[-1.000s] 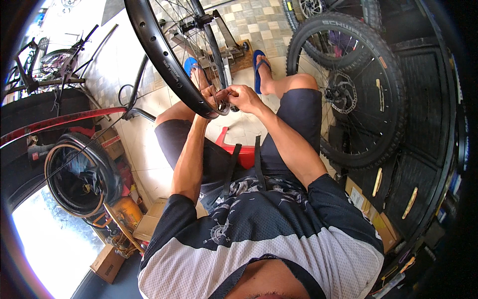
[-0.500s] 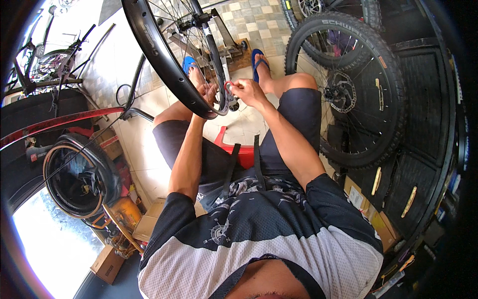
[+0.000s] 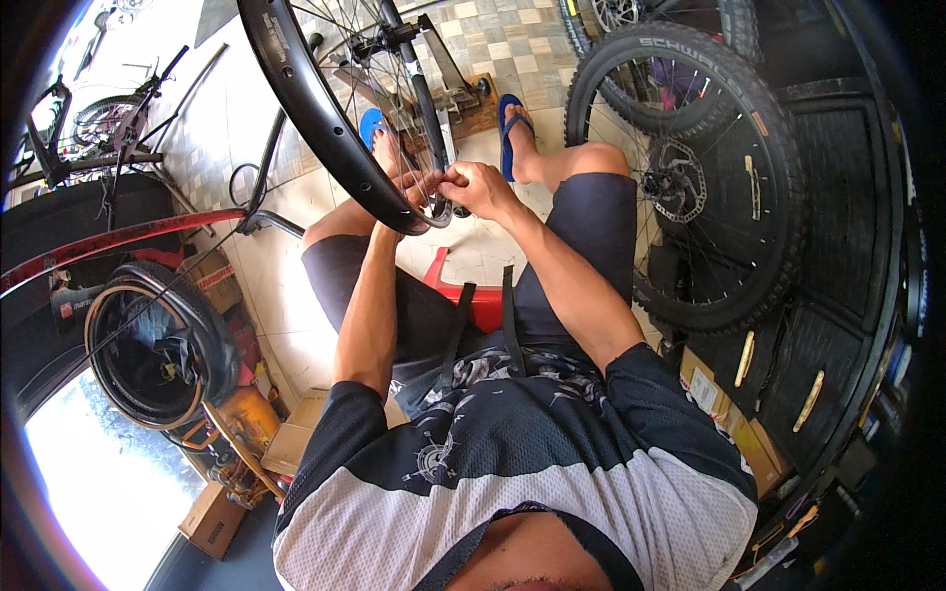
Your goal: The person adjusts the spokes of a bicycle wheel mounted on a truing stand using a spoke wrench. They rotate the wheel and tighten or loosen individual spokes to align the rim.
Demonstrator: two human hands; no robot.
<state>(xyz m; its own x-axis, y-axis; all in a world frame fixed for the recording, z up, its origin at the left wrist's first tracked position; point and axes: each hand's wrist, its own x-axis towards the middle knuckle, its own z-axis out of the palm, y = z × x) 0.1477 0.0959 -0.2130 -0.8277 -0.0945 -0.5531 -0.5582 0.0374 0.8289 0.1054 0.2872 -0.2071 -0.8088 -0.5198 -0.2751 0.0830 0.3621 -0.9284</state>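
Note:
A bare black bicycle wheel rim (image 3: 313, 128), laced with thin spokes, stands upright before me, its hub (image 3: 389, 39) held in a metal truing stand (image 3: 445, 61). My left hand (image 3: 419, 185) reaches behind the rim's near end, fingers curled in among the spokes and partly hidden by the rim. Against its fingertips, on the right side of the rim, my right hand (image 3: 479, 191) is closed in a pinch. What lies between the pinched fingers is hidden; the red ring-shaped tool seen earlier does not show clearly now.
Knobby-tyred wheels (image 3: 783, 197) with disc rotors lean at the right by black drawers (image 3: 838, 187). A red stool (image 3: 483, 307) is under me. Left are a red bar (image 3: 118, 236), a loose tyre pile (image 3: 212, 335) and cardboard boxes (image 3: 212, 522). The stand's wooden base (image 3: 478, 118) lies between my feet.
My right hand has turned and closed in on the left fingertips at the spokes. The red tool at its fingertips has dropped from sight. The rim has turned slightly.

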